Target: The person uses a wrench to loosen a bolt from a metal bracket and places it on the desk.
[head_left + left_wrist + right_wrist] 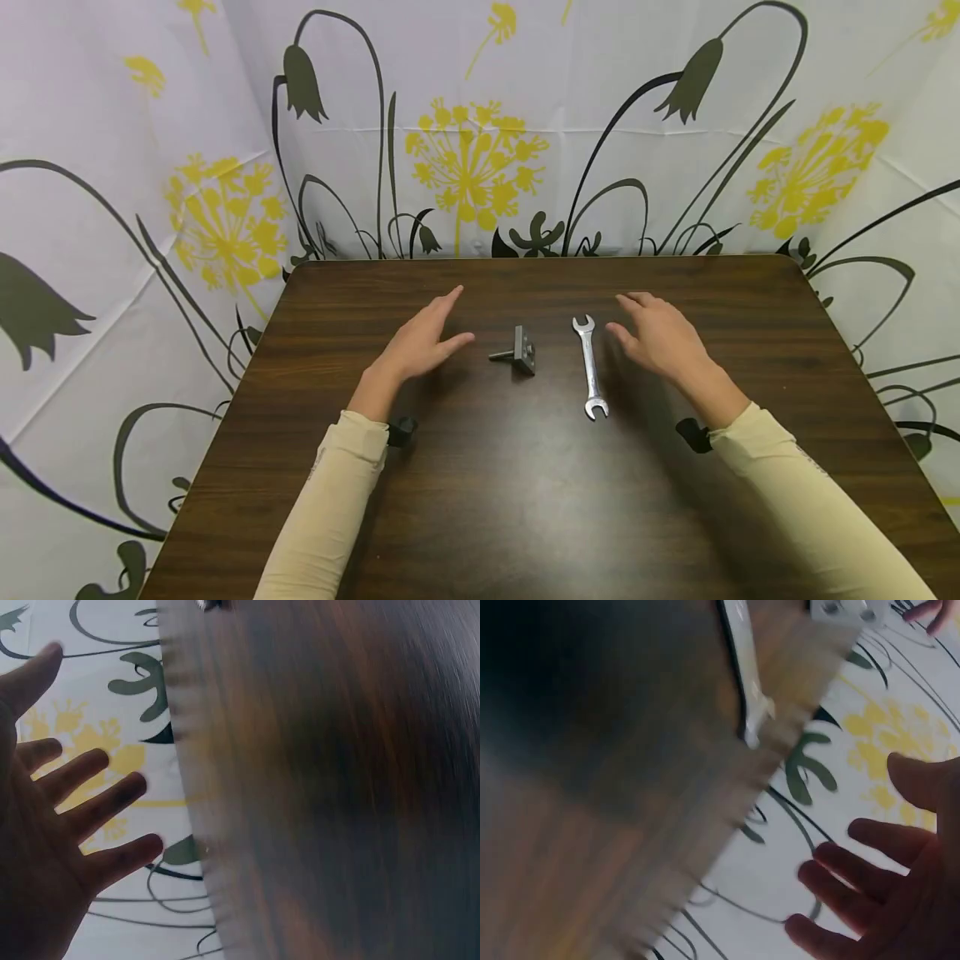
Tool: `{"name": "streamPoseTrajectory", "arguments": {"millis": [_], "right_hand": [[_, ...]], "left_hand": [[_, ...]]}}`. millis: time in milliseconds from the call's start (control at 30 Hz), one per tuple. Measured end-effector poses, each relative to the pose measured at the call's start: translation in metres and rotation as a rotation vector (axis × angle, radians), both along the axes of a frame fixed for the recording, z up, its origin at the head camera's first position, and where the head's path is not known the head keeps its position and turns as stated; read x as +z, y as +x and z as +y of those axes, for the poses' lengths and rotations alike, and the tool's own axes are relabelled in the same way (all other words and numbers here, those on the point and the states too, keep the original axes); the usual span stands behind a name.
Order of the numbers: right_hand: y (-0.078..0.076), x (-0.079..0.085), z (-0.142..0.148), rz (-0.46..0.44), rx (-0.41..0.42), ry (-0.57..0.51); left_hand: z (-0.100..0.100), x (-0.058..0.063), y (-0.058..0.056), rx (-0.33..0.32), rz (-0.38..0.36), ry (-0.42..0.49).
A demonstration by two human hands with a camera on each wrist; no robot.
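Both hands are empty, fingers loose, with the left hand [418,342] near the little metal block [522,352] and the right hand [662,337] just beside the wrench [590,367], both lying between them on the table [495,508], I'd guess for easy reach.

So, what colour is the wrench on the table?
Shiny silver; the wrench shows best in the head view.

Seen head-high and wrist-close.
Looks forward and down across wood-grain table [495,508] from head; from wrists, closely past left hand [45,847] at eight o'clock, right hand [922,892] at four; shares double-ended wrench [590,371] between head and right wrist.
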State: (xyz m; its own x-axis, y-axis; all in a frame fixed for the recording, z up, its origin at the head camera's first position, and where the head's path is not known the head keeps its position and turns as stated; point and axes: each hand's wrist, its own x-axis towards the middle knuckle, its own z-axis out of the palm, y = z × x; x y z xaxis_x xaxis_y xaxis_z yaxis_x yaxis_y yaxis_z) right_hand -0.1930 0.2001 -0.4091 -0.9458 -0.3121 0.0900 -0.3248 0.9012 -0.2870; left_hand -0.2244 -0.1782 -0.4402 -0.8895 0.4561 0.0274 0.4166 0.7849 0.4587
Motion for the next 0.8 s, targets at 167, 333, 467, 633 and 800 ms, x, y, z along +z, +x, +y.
{"name": "streamPoseTrajectory", "arguments": {"millis": [167, 333, 467, 633, 800], "right_hand": [[0.008, -0.027, -0.014, -0.095, -0.087, -0.025], [0.013, -0.053, -0.026, -0.160, -0.134, -0.034], [0.014, -0.064, -0.034, -0.152, -0.167, -0.030], [0.016, -0.068, -0.040, -0.106, -0.192, 0.032], [0.019, -0.066, -0.041, -0.064, -0.206, 0.063]], "left_hand": [[0.024, -0.007, 0.000, -0.026, -0.085, -0.005], [0.052, -0.018, 0.005, -0.083, -0.103, -0.017], [0.071, -0.027, 0.009, -0.065, -0.074, -0.015], [0.086, -0.033, 0.013, 0.001, 0.008, -0.052], [0.093, -0.037, 0.013, 0.040, 0.043, -0.084]]}}
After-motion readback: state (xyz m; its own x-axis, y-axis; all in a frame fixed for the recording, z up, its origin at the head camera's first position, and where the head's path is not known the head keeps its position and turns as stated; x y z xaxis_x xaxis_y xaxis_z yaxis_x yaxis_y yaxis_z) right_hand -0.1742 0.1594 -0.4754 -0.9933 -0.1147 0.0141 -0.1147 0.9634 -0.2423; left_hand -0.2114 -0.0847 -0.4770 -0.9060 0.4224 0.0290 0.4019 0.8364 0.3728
